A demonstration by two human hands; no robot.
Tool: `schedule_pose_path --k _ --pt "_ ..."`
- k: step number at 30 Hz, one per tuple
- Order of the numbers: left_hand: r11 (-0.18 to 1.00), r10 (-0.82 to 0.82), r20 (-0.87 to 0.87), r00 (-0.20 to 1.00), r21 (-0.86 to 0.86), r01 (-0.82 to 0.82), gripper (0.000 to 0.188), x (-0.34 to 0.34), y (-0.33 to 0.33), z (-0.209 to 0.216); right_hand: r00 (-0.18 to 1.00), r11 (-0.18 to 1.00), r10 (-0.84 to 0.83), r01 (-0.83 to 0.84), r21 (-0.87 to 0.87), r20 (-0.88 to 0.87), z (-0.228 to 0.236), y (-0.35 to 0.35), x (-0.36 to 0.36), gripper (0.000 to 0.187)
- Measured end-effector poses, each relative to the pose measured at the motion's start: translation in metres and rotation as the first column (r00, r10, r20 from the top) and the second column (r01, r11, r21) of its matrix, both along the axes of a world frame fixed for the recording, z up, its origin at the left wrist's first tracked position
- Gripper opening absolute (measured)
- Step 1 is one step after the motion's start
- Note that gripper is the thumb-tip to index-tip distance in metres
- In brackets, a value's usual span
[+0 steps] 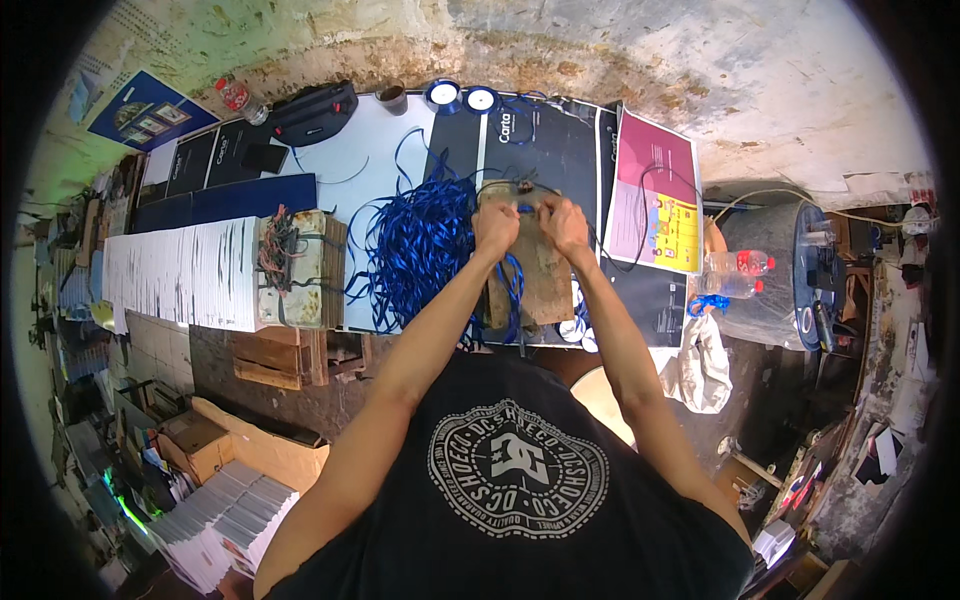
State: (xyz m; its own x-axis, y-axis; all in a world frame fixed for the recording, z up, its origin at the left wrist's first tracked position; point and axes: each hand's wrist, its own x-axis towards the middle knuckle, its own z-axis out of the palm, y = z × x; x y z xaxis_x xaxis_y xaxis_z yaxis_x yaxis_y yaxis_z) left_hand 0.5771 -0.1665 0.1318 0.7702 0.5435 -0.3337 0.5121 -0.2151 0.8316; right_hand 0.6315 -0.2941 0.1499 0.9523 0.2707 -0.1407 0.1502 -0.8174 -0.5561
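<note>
Both hands meet over a worn wooden board (548,285) lying on the table in front of me. My left hand (497,226) is closed, its fingers pinched on blue ribbon (526,209). Close beside it, my right hand (563,224) is closed too, and a short stretch of the ribbon shows between the two. A small dark fitting (525,187) sits on the board just beyond my fingers. Left of the board lies a big loose heap of shiny blue ribbon (415,245). More ribbon hangs in loops below my left hand.
Two ribbon spools (442,95) stand at the table's back near a brown cup (392,99) and a black bag (313,113). A long row of white sheets (180,272) lines the left. At right are a pink and yellow poster (655,190), plastic bottles (740,263) and a drum (765,310).
</note>
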Motion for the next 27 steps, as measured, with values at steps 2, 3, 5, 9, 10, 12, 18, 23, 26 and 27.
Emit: schedule_pose_path --k 2,3,5,9,10,12,18,23,26,27 --pt "1.000 -0.003 -0.123 0.992 -0.003 0.003 0.024 -0.005 -0.006 -0.002 1.000 1.000 -0.007 0.007 -0.010 -0.005 -0.012 -0.007 -0.004 0.026" --pt "1.000 -0.008 -0.121 0.993 -0.002 0.008 0.024 -0.008 -0.009 -0.003 1.000 1.000 -0.012 0.012 -0.019 -0.011 -0.018 -0.011 -0.007 0.026" --pt "0.999 -0.012 -0.147 0.989 0.038 0.018 0.024 -0.018 -0.011 -0.011 1.000 1.000 -0.009 0.008 -0.018 -0.014 -0.015 -0.011 -0.019 0.023" --pt "1.000 -0.011 -0.158 0.987 -0.002 0.011 0.022 -0.035 -0.018 -0.016 0.997 1.000 0.015 -0.013 0.028 -0.081 -0.010 -0.020 -0.038 0.021" --pt "1.000 -0.028 -0.178 0.984 0.005 0.029 0.022 -0.041 -0.021 -0.014 0.997 1.000 0.009 -0.006 0.030 -0.081 -0.011 -0.023 -0.044 0.021" --pt "0.998 -0.051 -0.199 0.979 0.012 0.054 0.022 -0.053 -0.026 -0.009 0.995 1.000 -0.025 0.025 -0.002 -0.092 -0.014 -0.030 -0.057 0.020" --pt "0.991 -0.103 -0.187 0.977 0.062 0.117 0.025 -0.094 -0.034 -0.015 0.995 0.999 0.031 -0.027 0.042 -0.097 -0.018 -0.046 -0.100 0.022" --pt "0.982 -0.176 -0.277 0.945 -0.111 0.150 0.025 -0.125 -0.042 0.001 0.975 0.997 0.012 0.005 0.073 -0.222 -0.007 -0.061 -0.127 0.023" --pt "0.987 -0.141 -0.236 0.962 -0.106 0.119 0.026 -0.136 -0.046 0.003 0.973 0.996 0.007 0.014 0.092 -0.230 -0.007 -0.065 -0.138 0.023" --pt "0.987 -0.142 -0.233 0.962 -0.105 0.120 0.026 -0.133 -0.046 0.003 0.980 0.995 0.011 0.010 0.103 -0.201 -0.008 -0.066 -0.138 0.022"
